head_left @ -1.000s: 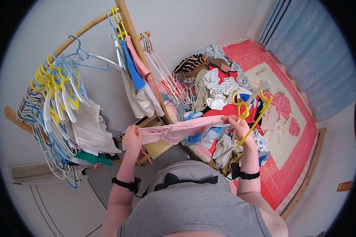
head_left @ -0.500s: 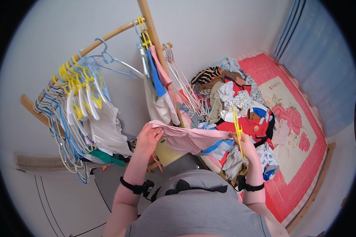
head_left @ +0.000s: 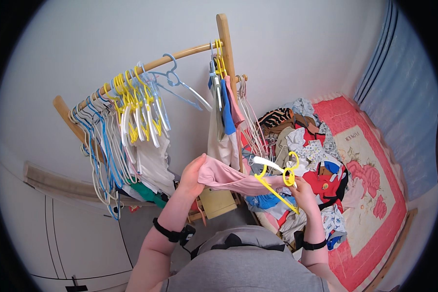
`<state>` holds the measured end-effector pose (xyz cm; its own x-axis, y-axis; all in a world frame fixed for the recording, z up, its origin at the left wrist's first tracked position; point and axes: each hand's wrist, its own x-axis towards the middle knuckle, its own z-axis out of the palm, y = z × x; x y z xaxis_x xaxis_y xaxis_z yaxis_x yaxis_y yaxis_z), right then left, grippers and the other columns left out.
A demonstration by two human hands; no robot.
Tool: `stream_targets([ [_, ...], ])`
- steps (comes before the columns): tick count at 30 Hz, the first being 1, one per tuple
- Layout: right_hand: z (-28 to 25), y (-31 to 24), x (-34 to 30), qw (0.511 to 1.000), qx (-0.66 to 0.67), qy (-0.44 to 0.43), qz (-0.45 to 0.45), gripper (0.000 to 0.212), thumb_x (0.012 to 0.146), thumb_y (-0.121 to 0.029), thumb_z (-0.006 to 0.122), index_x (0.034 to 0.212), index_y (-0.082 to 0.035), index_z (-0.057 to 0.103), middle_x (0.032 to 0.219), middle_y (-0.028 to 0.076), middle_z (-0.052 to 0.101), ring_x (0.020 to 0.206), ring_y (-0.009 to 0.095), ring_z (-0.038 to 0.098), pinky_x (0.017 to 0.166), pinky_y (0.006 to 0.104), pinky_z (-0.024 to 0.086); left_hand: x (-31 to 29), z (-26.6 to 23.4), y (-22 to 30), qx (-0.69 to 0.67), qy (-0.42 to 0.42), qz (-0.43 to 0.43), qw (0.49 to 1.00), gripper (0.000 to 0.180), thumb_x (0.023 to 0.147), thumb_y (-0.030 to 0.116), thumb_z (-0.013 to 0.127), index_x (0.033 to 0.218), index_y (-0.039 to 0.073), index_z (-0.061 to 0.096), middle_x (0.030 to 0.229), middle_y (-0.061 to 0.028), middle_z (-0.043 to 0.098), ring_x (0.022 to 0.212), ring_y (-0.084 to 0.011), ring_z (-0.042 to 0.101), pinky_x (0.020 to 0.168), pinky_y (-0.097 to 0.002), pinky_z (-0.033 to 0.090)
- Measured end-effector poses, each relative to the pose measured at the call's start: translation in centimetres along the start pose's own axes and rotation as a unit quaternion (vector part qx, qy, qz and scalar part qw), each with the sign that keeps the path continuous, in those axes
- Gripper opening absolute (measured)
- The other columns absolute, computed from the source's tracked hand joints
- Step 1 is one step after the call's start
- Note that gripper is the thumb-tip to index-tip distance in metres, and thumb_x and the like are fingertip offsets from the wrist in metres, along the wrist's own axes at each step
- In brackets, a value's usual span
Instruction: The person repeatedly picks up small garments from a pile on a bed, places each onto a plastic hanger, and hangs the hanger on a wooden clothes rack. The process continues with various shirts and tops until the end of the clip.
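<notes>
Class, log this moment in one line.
Left hand: pink cloth garment, one end; Right hand: yellow-white plastic hanger, garment's other end; Nearby: multicoloured clothes pile

Pink cloth (head_left: 228,177): right end behind my yellow hanger (head_left: 277,195), folds masking its shape!
Left hand (head_left: 193,176): my fingertips, lost in the cloth.
Right hand (head_left: 305,195): some fingers out of sight too.
Clothes pile (head_left: 299,140): bottom layers buried.
Round badge (head_left: 325,186): too tiny to make out.
Curtain (head_left: 404,97): chopped off at the right edge.
</notes>
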<state>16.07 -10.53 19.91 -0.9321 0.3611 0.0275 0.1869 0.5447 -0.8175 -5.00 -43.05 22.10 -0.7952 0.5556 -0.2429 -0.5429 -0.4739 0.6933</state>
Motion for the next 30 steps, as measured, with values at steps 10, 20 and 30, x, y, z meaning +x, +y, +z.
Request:
stream_targets([
  [10, 1.9, -7.6, 1.1, 0.929, -0.294, 0.158, -0.157, 0.039, 0.074, -0.003, 0.064, 0.109, -0.018, 0.07, 0.09, 0.001, 0.065, 0.076, 0.024, 0.066, 0.062, 0.0345, 0.053, -3.8, 4.7, 1.1, 0.312, -0.12, -0.01, 0.942, 0.045, 0.093, 0.002, 0.051, 0.138, 0.0, 0.05, 0.114, -0.0027, 0.064, 0.104, -0.0106, 0.06, 0.09, -0.027, 0.048],
  [20, 4.0, -11.8, 3.5, 0.892, -0.286, 0.16, -0.31, 0.035, 0.072, -0.003, 0.067, 0.105, -0.015, 0.068, 0.082, 0.0, 0.062, 0.075, 0.019, 0.065, 0.057, 0.0335, 0.051, -5.3, 6.8, 1.7, 0.487, -0.184, 0.066, 0.851, 0.039, 0.096, 0.0, 0.048, 0.135, -0.001, 0.052, 0.101, -0.0028, 0.057, 0.098, -0.0116, 0.059, 0.085, -0.0262, 0.048],
  [30, 6.8, -14.8, 0.0, 0.821, -0.137, 0.122, -0.54, 0.041, 0.07, -0.009, 0.078, 0.109, -0.004, 0.066, 0.098, 0.006, 0.066, 0.083, 0.021, 0.064, 0.065, 0.0315, 0.049, -4.0, 5.7, 1.3, 0.403, -0.016, 0.232, 0.885, 0.022, 0.096, 0.001, 0.055, 0.116, -0.004, 0.064, 0.097, -0.0061, 0.061, 0.088, -0.0113, 0.062, 0.075, -0.0262, 0.05],
])
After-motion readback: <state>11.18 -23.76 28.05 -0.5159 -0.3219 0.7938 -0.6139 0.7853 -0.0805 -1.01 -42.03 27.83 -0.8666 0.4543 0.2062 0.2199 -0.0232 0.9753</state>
